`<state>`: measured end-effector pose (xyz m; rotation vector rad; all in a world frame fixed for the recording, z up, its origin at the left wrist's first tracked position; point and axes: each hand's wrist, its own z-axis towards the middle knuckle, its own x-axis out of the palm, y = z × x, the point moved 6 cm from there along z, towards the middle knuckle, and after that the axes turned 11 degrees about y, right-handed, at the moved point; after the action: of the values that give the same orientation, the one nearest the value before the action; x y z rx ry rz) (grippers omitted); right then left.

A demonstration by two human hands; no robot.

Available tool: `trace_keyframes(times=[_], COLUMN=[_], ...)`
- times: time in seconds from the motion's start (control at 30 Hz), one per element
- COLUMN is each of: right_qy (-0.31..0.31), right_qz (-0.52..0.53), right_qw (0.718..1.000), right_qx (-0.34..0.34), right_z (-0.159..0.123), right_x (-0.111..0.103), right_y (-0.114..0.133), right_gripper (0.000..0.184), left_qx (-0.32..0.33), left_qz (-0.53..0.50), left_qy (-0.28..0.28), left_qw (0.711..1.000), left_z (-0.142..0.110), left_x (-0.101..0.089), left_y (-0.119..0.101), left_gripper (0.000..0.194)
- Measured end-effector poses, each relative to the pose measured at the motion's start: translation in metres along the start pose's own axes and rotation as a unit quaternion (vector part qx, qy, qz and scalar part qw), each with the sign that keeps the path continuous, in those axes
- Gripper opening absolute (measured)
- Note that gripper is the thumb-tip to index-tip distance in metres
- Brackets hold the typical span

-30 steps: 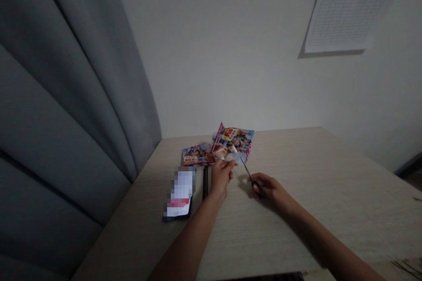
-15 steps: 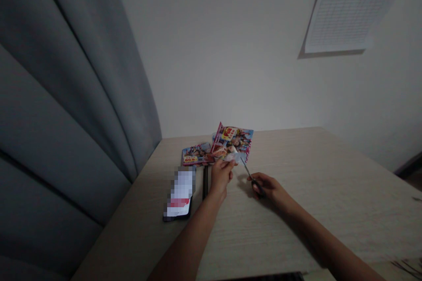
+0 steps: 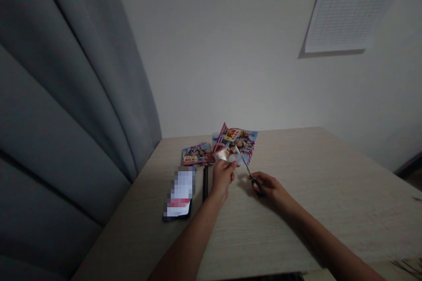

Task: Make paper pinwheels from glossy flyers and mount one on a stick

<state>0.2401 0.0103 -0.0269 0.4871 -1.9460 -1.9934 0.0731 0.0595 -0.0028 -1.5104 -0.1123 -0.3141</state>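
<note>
On the table [image 3: 306, 184], open to the right, one hand [image 3: 224, 174] pinches the flyer [image 3: 240, 142], the other scissors [image 3: 255, 183].

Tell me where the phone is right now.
The phone lies on the table in the head view, left of the left hand, just below the small leaflet and beside the black sticks.
</note>
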Motion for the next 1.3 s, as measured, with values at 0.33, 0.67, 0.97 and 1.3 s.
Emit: trace_keyframes(times=[0.33,0.67,0.97,1.3], right_qy=[-0.004,-0.009,-0.014,-0.009], right_qz=[0.009,-0.005,-0.017,-0.009], right_qw=[1.0,1.0,1.0,1.0], right_qx=[0.001,-0.011,-0.017,-0.002], right_z=[0.0002,0.0009,0.0026,0.0], right_x=[-0.0003,-0.0016,-0.0044,-0.0009], right_y=[-0.0016,-0.0062,-0.0055,0.0016], right_gripper=[0.044,0.042,0.047,0.045], left_qx=[-0.005,-0.016,-0.016,-0.011], left_qz=[-0.016,-0.016,-0.01,0.001], left_qy=[-0.003,-0.001,0.023,0.028], left_qw=[1.0,1.0,1.0,1.0], left_z=[-0.0003,0.0004,-0.0019,-0.0013], left_x=[-0.0005,-0.0006,0.0051,0.0047], left_y=[-0.0006,0.001,0.0022,0.0012], left_gripper=[0.04,0.043,0.041,0.039])
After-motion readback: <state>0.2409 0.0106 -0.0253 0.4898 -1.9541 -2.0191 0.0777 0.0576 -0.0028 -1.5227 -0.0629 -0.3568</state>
